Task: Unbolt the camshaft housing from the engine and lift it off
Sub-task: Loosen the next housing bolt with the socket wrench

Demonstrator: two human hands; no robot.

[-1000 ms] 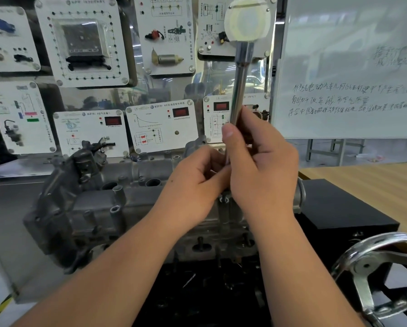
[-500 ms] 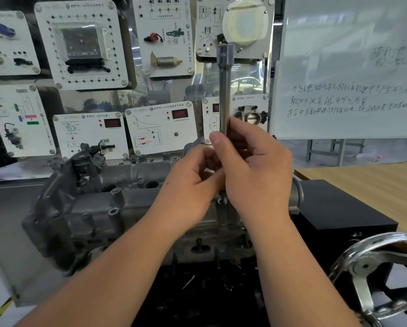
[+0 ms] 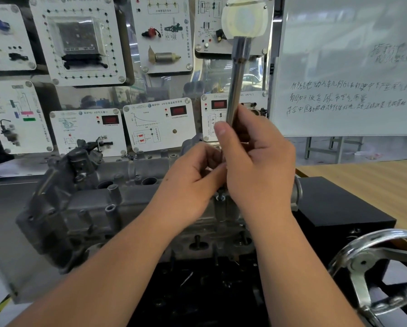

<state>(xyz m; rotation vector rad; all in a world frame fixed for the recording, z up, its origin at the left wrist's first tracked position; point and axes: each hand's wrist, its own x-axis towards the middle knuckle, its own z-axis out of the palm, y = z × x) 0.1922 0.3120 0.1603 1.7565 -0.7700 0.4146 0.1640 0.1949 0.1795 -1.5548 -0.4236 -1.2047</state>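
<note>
The grey cast camshaft housing [image 3: 127, 208] lies across the top of the engine, running left to right. My right hand [image 3: 256, 166] grips a long steel socket bar [image 3: 235, 86] that stands nearly upright above the housing's right end. My left hand [image 3: 193, 185] pinches the bar's lower part just under my right thumb. The bar's lower tip is hidden behind my hands. A bolt head [image 3: 220, 198] shows in the housing right below them.
A chrome handwheel [image 3: 374, 263] sticks out at the lower right, beside a black box [image 3: 339, 204]. Behind the engine stand white display panels [image 3: 160, 126] and a whiteboard [image 3: 351, 67]. A wooden table [image 3: 362, 175] is at the right.
Half a second ago the bar's top leaned further left; it has swung back to the right. Both hands keep their hold at about the same spot over the housing.
</note>
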